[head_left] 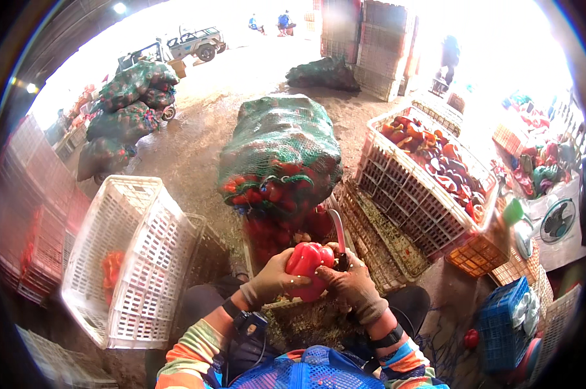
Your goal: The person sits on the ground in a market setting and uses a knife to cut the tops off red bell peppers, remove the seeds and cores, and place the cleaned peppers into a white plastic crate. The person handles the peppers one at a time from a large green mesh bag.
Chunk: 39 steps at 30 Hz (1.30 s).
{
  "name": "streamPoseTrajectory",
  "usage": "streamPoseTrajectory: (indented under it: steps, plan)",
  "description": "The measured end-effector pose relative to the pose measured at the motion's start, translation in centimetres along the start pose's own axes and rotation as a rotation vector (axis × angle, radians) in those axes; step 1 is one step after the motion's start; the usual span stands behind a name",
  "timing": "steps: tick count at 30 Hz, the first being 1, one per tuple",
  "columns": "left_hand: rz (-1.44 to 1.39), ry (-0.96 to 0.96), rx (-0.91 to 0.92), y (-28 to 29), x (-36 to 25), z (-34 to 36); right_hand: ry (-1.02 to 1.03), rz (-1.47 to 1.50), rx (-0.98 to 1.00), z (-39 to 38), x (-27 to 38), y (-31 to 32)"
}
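Note:
In front of my body, my gloved left hand [271, 280] grips a large red bell pepper [308, 264] from its left side. My gloved right hand [359, 286] is closed round the dark handle of a knife [338, 227]; its curved blade points up and away from me. The right thumb presses on the pepper's right side. Just beyond the hands, more red peppers [267, 241] lie at the mouth of a big green mesh sack [280, 139], which is full of peppers. Part of the knife handle is hidden by the fingers.
To my left stands a white plastic crate [151, 259] with a little orange-red pepper inside. A white crate [403, 188] heaped with cut red peppers is on the right. Filled mesh sacks [121, 123] are piled at far left. A blue crate [500, 324] sits at lower right.

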State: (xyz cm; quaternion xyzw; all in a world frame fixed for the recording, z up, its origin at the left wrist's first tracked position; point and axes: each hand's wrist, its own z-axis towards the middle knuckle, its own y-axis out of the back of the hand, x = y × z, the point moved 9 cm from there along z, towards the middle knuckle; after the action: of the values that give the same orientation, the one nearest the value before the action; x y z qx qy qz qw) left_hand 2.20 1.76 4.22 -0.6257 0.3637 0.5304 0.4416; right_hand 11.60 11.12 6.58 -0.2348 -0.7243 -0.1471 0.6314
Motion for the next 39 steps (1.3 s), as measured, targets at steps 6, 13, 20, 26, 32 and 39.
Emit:
streamPoseTrajectory:
  steps: [6,13,20,26,32,39]
  plan:
    - [0.097,-0.143,-0.206,0.8,-0.1,-0.8,0.05,-0.244,-0.014,-1.2,0.7,-0.3]
    - [0.26,-0.181,-0.263,0.8,-4.1,-1.0,0.194,-0.358,-0.02,-0.4,1.8,-0.8]
    - [-0.084,-0.249,-0.325,2.6,-2.5,-1.1,0.195,-0.545,-0.016,-1.1,2.8,-1.8]
    - [0.175,-0.477,-0.503,4.1,-4.9,-1.2,-0.02,-0.531,0.147,-1.3,0.5,-2.3]
    - [0.056,-0.629,-0.634,4.5,-6.2,-1.6,-0.033,-0.544,0.126,-0.1,1.6,-3.1]
    - [-0.318,-0.588,-0.75,9.0,-7.8,-0.6,-0.048,-0.741,0.132,-3.2,-4.6,-3.3]
